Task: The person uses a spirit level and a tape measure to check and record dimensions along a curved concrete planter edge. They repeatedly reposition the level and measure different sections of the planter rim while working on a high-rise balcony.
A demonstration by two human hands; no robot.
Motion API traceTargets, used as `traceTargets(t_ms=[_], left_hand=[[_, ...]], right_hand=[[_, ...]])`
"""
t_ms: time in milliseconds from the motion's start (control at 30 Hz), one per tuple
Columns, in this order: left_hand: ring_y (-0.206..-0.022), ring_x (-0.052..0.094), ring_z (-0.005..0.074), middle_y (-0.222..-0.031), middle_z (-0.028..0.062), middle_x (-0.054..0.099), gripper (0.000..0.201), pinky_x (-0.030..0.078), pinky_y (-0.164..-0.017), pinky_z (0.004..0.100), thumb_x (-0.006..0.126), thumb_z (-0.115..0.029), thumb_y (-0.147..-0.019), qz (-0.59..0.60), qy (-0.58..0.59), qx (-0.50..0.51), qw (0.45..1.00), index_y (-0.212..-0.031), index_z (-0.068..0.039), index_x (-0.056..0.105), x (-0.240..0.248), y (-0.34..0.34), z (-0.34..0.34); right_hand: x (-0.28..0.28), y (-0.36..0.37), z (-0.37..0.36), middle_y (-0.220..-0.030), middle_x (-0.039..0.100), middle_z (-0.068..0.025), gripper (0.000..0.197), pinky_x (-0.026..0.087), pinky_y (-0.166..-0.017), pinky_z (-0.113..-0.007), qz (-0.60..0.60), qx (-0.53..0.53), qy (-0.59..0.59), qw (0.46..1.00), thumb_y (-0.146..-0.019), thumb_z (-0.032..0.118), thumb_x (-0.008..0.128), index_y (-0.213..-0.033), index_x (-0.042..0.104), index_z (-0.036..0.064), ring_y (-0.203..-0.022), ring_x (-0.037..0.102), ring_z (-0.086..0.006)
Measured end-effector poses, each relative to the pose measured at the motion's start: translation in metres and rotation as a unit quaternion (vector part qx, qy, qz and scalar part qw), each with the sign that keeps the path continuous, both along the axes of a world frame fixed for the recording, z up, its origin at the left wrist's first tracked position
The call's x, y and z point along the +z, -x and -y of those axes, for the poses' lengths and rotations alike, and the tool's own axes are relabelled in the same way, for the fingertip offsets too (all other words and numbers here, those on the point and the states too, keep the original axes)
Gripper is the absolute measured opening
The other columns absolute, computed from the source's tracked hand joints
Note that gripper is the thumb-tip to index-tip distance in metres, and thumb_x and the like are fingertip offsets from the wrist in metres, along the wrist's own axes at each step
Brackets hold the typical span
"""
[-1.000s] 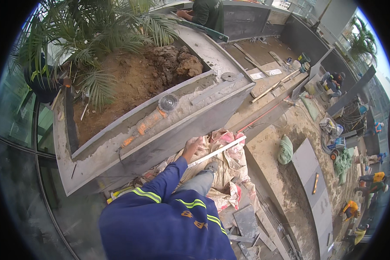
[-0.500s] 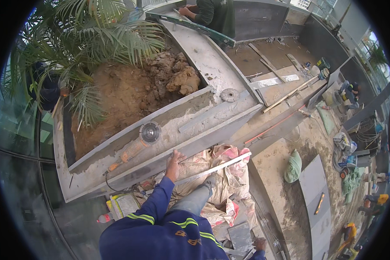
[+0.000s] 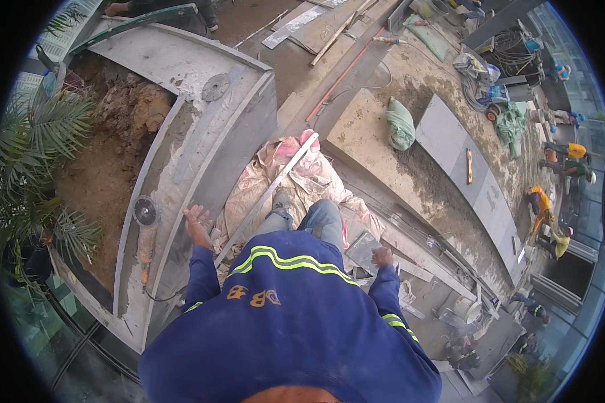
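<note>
Head view, with clock directions read from its centre: the grey planter wall (image 3: 238,134) runs in a curve from 11 to 8 o'clock, its broad, pale ledge (image 3: 181,144) scuffed and smeared with mortar, its outer face darker and smooth. The left hand (image 3: 196,226), at about 9 o'clock, is spread wide with nothing in it, beside the ledge's outer edge; contact cannot be told. The right hand (image 3: 382,256), at 4 o'clock, has its fingers curled beside a dark grey slab piece (image 3: 364,250); whether it grips anything cannot be told. On the ledge lie an orange-bodied angle grinder (image 3: 146,242) at 9 o'clock, its cord trailing over the edge near the left forearm, and a round grey disc (image 3: 215,87) at 11. Brown soil (image 3: 97,174) and palm fronds (image 3: 60,127) occupy the planter at 9 to 10. Crumpled, pink-stained sacks (image 3: 316,178) crowd the ground near 12, obstructing the wall's foot, with a long white strip (image 3: 265,195) lying diagonally across them. A pale green sack (image 3: 401,125) sits at 2; at 3, an orange level (image 3: 469,166) rests on curved grey paving (image 3: 450,144).
</note>
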State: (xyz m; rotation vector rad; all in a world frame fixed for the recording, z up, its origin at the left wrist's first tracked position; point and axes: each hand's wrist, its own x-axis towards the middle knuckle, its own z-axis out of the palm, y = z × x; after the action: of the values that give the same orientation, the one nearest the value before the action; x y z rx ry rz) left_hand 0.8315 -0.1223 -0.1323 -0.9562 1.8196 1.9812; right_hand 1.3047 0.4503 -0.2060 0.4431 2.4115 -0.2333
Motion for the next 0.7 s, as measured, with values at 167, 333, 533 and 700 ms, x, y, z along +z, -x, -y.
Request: traceTargets(t_ms=[167,333,533,700], left_hand=[[-0.107,0.064,0.027,-0.135,0.0165,0.062,0.1,0.049,-0.087,0.0437,0.032,-0.084,-0.094,0.004,0.018,0.041,0.999,-0.144,0.001,0.051,0.005,0.002,0.021],[-0.112,0.063,0.0296,-0.132,0.0173,0.064,0.109,0.046,-0.093,0.0473,0.025,-0.09,-0.09,-0.025,0.048,0.092,0.994,-0.143,0.001,0.052,-0.007,0.013,-0.018],[-0.113,0.061,0.031,-0.125,0.0167,0.065,0.108,0.043,-0.099,0.0494,0.023,-0.091,-0.09,-0.085,0.034,0.267,0.959,-0.135,0.0,0.057,-0.025,0.021,-0.051],[-0.099,0.064,0.0256,-0.113,0.0138,0.068,0.095,0.046,-0.084,0.0406,0.03,-0.084,-0.095,-0.145,0.078,0.383,0.909,-0.129,-0.001,0.061,-0.09,0.03,-0.109]], right_hand=[[0.008,-0.001,0.09,-0.114,0.073,-0.014,0.042,0.053,-0.096,-0.05,0.23,-0.034,0.123,0.965,-0.08,0.037,0.075,-0.118,0.072,0.0203,-0.11,0.07,-0.034],[0.007,0.035,0.067,-0.11,0.074,-0.0127,0.036,0.055,-0.093,-0.048,0.173,-0.245,0.16,0.941,-0.081,0.036,0.076,-0.112,0.073,0.0184,-0.108,0.071,-0.0325],[-0.04,0.173,-0.073,-0.105,0.076,-0.0112,0.029,0.057,-0.088,-0.046,0.12,-0.263,0.158,0.944,-0.082,0.035,0.077,-0.104,0.075,0.0162,-0.105,0.072,-0.0308],[-0.136,0.275,-0.247,-0.101,0.077,-0.0099,0.025,0.058,-0.085,-0.045,0.173,-0.114,0.145,0.968,-0.083,0.034,0.077,-0.098,0.077,0.0144,-0.103,0.073,-0.0293]])
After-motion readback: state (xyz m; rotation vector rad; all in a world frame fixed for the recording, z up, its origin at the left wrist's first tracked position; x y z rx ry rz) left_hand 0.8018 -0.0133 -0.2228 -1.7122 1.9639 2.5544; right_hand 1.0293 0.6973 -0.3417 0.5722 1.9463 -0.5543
